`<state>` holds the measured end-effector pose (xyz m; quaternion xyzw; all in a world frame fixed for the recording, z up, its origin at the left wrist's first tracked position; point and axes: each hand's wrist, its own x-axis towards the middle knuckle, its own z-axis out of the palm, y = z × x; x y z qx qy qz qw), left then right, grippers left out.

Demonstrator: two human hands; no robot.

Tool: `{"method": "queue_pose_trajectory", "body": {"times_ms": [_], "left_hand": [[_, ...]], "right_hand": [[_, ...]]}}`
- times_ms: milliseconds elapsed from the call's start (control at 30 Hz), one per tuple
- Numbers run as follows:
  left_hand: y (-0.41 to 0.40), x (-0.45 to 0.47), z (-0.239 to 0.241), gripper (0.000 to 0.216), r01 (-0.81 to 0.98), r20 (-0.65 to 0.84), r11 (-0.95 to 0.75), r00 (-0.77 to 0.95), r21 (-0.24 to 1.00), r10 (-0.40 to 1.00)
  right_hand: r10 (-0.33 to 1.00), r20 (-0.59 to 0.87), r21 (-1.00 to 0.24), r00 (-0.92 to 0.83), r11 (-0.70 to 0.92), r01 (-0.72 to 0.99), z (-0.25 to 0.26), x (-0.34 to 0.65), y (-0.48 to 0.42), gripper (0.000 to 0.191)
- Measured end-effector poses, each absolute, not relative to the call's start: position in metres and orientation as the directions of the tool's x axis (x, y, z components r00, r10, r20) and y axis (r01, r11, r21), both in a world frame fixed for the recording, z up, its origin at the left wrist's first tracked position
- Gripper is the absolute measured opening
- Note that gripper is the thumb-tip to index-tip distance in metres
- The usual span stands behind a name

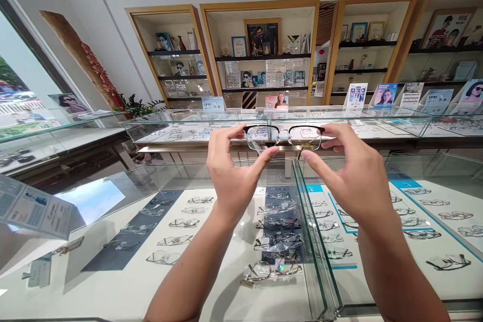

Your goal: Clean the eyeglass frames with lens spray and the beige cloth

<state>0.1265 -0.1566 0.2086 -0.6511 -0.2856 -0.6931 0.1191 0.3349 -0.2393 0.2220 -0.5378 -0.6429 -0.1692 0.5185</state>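
Note:
A pair of eyeglasses [284,132] with dark upper rims and clear lenses is held up level in front of me, above the glass display case. My left hand [232,171] grips its left end, fingers curled behind the rim and thumb below the lens. At the opposite end my right hand [354,171] has its fingers closed on the frame, the thumb under the right lens. Yellow lettering shows on the right lens. The temples point away from me and are mostly hidden behind lenses and hands.
Below my arms, the glass display case [234,307] holds rows of eyeglasses [277,241], with a glass seam [313,241] down the middle. Another glass counter [181,123] runs across behind it. A printed sign stand [35,206] stands at left. Shelving cabinets [260,2] line the wall.

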Motion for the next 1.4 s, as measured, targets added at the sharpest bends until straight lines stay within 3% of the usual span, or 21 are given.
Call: {"method": "queue_pose_trajectory", "body": {"times_ms": [367,533,1067,1267,1400], "left_hand": [[-0.155,0.129,0.205,0.063,0.561,0.981,-0.807,-0.16,0.183,0.111],[-0.151,0.13,0.204,0.061,0.554,0.979,-0.811,-0.179,0.186,0.102],[-0.111,0.116,0.205,0.065,0.221,0.902,-0.874,-0.106,0.433,0.419],[-0.096,0.117,0.199,0.068,0.236,0.934,-0.904,-0.136,0.355,0.331],[-0.096,0.119,0.195,0.069,0.306,0.954,-0.908,-0.181,0.287,0.24]], "right_hand": [[0.636,0.768,-0.439,0.076,0.437,0.785,0.221,0.339,-0.228,0.052],[0.62,0.781,-0.456,0.082,0.475,0.752,0.218,0.338,-0.22,0.053],[0.398,0.914,-0.302,0.077,0.544,0.783,0.216,0.331,-0.214,0.042],[0.353,0.933,-0.274,0.072,0.566,0.778,0.214,0.324,-0.21,0.039],[0.396,0.916,-0.3,0.068,0.562,0.77,0.213,0.325,-0.206,0.04]]}}
